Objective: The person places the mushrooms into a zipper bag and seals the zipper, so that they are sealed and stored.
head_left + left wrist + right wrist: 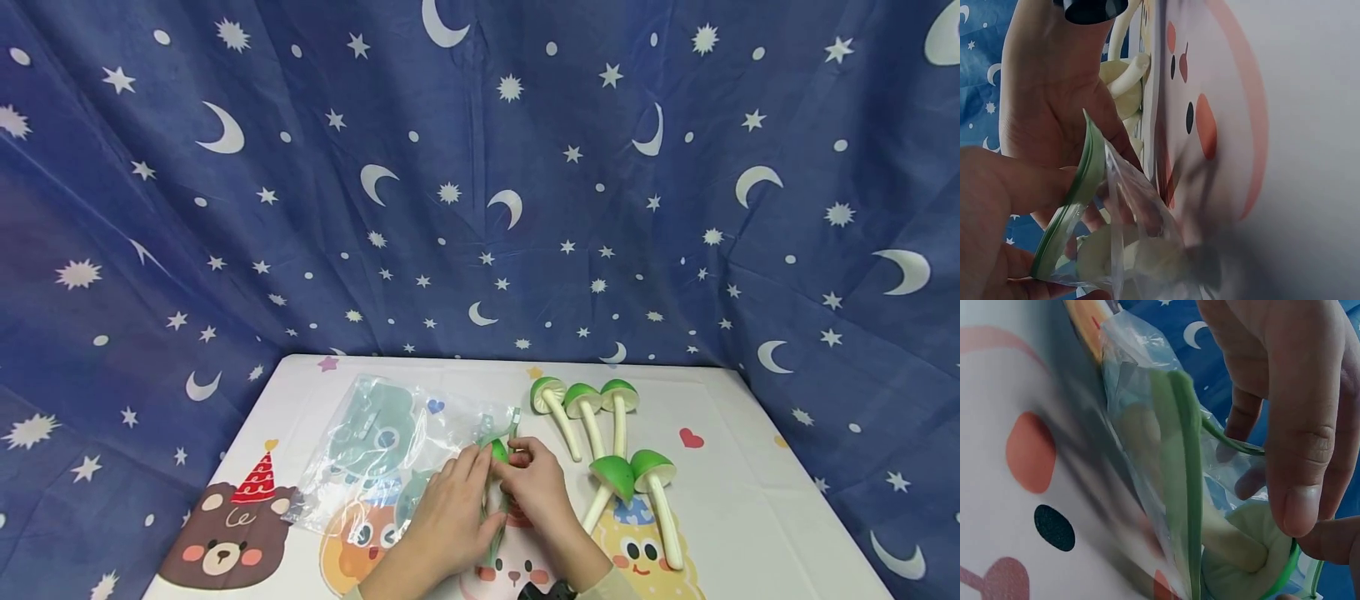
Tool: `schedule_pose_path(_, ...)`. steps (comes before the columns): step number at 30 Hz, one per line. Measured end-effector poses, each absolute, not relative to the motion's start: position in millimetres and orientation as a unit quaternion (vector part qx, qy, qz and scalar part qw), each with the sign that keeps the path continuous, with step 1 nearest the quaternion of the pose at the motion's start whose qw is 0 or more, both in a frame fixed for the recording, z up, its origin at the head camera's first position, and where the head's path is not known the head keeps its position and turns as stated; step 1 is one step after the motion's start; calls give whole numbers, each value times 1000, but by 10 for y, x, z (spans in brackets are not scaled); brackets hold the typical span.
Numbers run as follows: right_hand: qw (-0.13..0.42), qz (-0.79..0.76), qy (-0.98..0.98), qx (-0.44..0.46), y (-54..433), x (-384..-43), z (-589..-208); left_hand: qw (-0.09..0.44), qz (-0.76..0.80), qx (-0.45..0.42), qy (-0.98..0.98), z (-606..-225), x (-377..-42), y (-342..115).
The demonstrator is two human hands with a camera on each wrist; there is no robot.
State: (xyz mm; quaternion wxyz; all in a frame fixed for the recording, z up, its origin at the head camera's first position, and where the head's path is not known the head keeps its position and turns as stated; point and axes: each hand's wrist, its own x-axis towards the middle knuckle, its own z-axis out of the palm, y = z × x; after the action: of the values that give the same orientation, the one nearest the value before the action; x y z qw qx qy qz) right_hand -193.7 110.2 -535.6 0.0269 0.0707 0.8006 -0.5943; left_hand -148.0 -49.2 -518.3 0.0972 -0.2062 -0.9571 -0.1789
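A clear zip bag with a green zip strip lies on the table, pale teal shapes showing inside it. Both hands meet at its mouth. My left hand pinches one side of the strip with its thumb. The curled fingers of my right hand grip the other side. A green-capped toy mushroom sits inside the mouth, its cap showing between my fingertips. Several more mushrooms lie loose just right of my hands.
The table carries a white cloth printed with cartoon animals and hearts. A blue curtain with moons and stars hangs close behind and around both sides. The table's edges drop off at left and right.
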Motion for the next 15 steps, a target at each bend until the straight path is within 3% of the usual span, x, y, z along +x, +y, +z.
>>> schedule_pose_path(15,35,-629,774,62,1123,-1905,-5287,111,-183,-203,-955,-5119,-1455,-481)
